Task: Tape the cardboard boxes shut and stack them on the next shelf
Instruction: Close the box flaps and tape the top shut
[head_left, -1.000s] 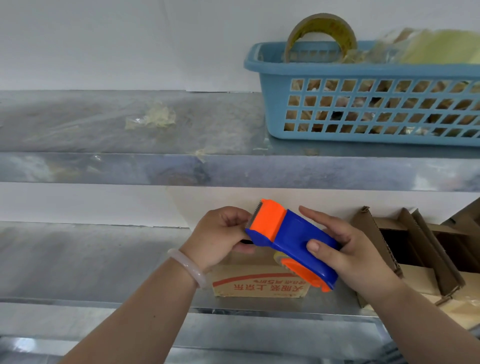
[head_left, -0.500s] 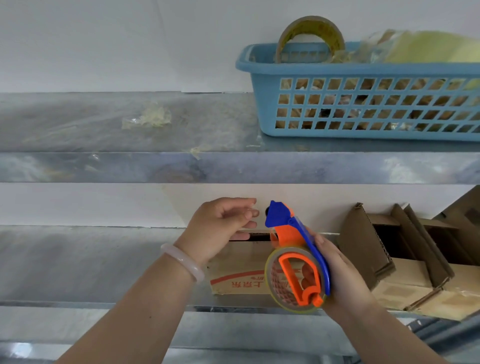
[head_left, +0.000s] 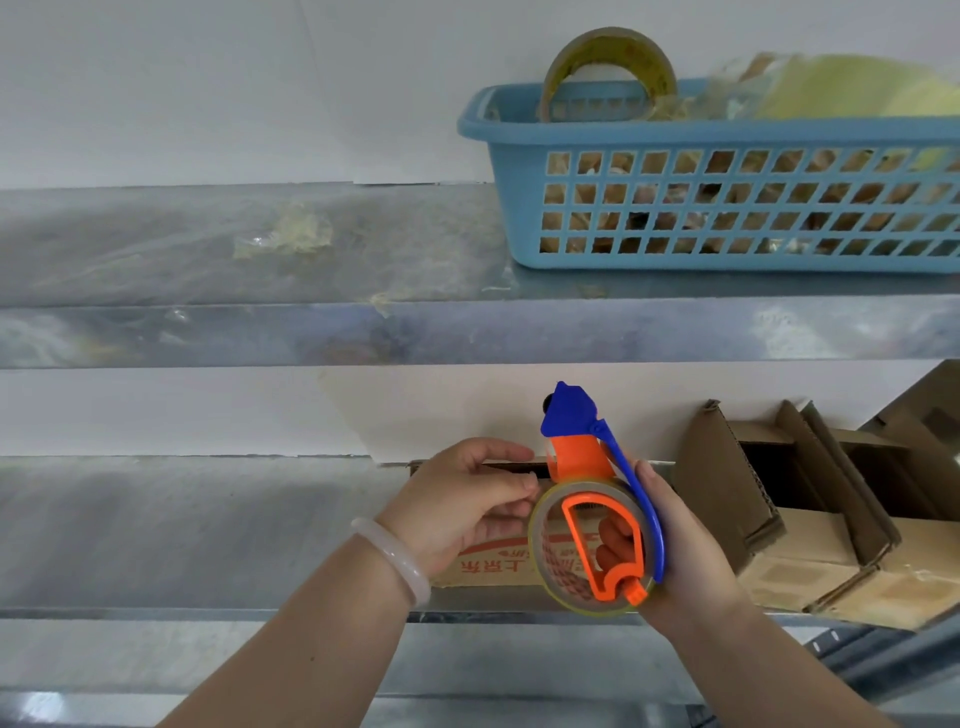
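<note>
Gripping the tape dispenser (head_left: 597, 519) in the right hand (head_left: 691, 556), fingers curled through the orange frame inside the clear roll, blue cutter end aimed at twelve o'clock. Meeting the roll's rim at nine o'clock with the left hand (head_left: 457, 506), thumb and forefinger drawn close together (likely hunting the loose tape end; cannot tell whether anything is pinched). Just beyond both hands, lying on the lower shelf (head_left: 182, 530): the red-printed cardboard box (head_left: 498, 564), long axis running nine to three, dark flap gap along its far top edge, left hand the nearer. Calling next, by the look of it, for a pull of tape toward twelve o'clock across that seam. At two o'clock, open-flapped cardboard boxes (head_left: 810, 525); farther up, the upper shelf (head_left: 311, 332) bearing a blue basket (head_left: 727, 208).
</note>
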